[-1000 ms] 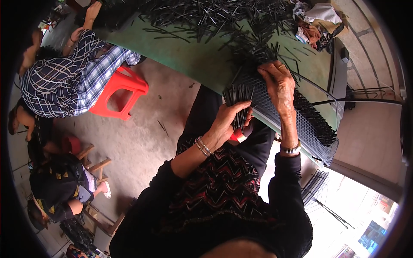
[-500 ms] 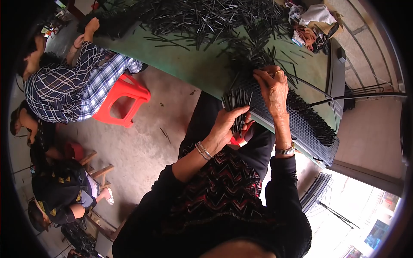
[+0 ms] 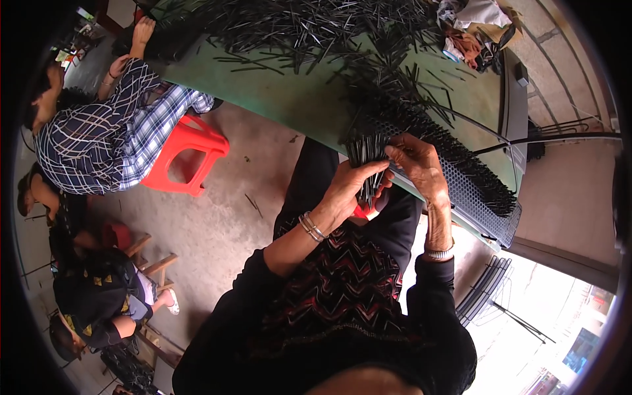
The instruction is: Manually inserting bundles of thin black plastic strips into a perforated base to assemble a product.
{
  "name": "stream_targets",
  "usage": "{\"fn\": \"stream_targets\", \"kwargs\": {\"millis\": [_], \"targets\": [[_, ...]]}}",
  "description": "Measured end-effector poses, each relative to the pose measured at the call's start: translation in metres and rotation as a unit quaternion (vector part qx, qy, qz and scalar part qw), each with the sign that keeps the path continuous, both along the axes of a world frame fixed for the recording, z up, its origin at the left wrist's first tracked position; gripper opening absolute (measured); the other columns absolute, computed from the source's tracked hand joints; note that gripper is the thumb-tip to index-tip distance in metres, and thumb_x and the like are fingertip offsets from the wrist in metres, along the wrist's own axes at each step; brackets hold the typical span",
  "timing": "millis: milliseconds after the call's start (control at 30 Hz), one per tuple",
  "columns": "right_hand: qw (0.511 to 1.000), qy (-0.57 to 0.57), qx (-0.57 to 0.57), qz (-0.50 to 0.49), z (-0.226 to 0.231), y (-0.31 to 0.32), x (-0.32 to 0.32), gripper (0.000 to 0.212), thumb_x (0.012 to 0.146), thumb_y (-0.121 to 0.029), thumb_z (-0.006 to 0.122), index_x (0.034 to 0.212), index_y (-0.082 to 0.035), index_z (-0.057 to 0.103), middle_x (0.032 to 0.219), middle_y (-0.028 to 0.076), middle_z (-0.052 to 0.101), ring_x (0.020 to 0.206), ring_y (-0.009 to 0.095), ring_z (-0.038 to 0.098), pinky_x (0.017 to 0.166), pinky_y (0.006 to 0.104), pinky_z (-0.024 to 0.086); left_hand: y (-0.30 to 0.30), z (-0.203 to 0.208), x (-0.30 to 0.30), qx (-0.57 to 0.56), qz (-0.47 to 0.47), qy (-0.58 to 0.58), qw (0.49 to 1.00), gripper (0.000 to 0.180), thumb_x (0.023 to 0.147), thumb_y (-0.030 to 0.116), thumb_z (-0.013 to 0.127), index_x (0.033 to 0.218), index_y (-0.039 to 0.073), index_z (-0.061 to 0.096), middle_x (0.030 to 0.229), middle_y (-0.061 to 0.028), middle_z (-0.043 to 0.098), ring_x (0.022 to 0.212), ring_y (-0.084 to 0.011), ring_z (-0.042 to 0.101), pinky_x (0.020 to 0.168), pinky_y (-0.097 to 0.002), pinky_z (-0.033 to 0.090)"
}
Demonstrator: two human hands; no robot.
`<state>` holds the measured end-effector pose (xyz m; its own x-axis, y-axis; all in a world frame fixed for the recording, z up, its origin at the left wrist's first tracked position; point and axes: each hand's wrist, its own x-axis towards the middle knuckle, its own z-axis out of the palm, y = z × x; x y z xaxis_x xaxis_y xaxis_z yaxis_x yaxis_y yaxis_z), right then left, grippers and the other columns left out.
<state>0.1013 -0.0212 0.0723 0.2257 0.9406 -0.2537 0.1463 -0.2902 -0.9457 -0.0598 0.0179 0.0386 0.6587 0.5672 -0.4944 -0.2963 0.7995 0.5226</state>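
Observation:
My left hand [image 3: 343,189] is closed round an upright bundle of thin black sticks [image 3: 367,150], just off the table's front edge. The thumb lies across the bundle. Beside its upper right side is my right hand [image 3: 424,170], thumb and fingertips pinched together close to the stick tops; whether a stick is between them cannot be made out. Behind and to the right of my right hand runs a long grey perforated tray [image 3: 465,187]. Along its far side a dense band of black sticks [image 3: 479,170] stands in the holes; the near holes show bare.
A large heap of loose black sticks [image 3: 316,29] covers the back of the green table [image 3: 276,92]. Crumpled bags [image 3: 471,39] lie at the far right corner. A thin black bar [image 3: 553,138] crosses at right. Co-workers sit at left, one on a red stool [image 3: 191,155].
My right hand has moved from over the perforated tray back toward me, down to the bundle. My left hand still holds the bundle, nearly in place.

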Motion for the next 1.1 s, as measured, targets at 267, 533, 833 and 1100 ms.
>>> {"fn": "stream_targets", "kwargs": {"millis": [267,533,833,1100], "targets": [[0.999,-0.025,-0.021,-0.02,0.002,0.001,0.003,0.022,0.086,-0.015,0.062,0.096,0.004,0.063,0.076,0.005,0.063,0.071,0.011,0.059,0.068,0.0249,0.048,-0.002,-0.013,0.002,0.01,-0.006,0.019,1.0,0.021,0.084,0.016,0.07,0.099,0.002,0.066,0.08,-0.0077,0.068,0.068,-0.0154,0.066,0.056,-0.0256,0.051],[0.999,-0.021,-0.001,-0.04,-0.003,-0.002,-0.001,0.022,0.088,-0.013,0.061,0.102,0.005,0.063,0.076,0.006,0.062,0.069,0.011,0.059,0.066,0.0248,0.049,-0.001,-0.001,0.002,0.032,0.017,0.019,0.999,0.02,0.084,0.012,0.068,0.097,-0.003,0.066,0.082,-0.0108,0.069,0.069,-0.017,0.067,0.061,-0.0273,0.053],[0.999,-0.011,-0.004,-0.033,0.003,-0.002,0.003,0.021,0.089,-0.012,0.061,0.104,0.003,0.064,0.079,0.004,0.063,0.067,0.009,0.059,0.066,0.0242,0.049,0.001,-0.002,-0.003,0.025,-0.009,0.01,1.0,0.02,0.085,0.01,0.066,0.098,-0.004,0.066,0.085,-0.0119,0.07,0.07,-0.0171,0.068,0.061,-0.026,0.053],[0.999,0.028,-0.032,-0.003,0.011,-0.002,0.01,0.017,0.089,-0.011,0.061,0.099,0.004,0.061,0.079,0.007,0.065,0.07,0.012,0.064,0.068,0.0263,0.053,0.0,-0.007,-0.002,0.059,-0.003,0.009,0.998,0.017,0.084,0.011,0.068,0.095,-0.002,0.066,0.08,-0.0121,0.069,0.067,-0.0176,0.068,0.056,-0.0256,0.051]]}}
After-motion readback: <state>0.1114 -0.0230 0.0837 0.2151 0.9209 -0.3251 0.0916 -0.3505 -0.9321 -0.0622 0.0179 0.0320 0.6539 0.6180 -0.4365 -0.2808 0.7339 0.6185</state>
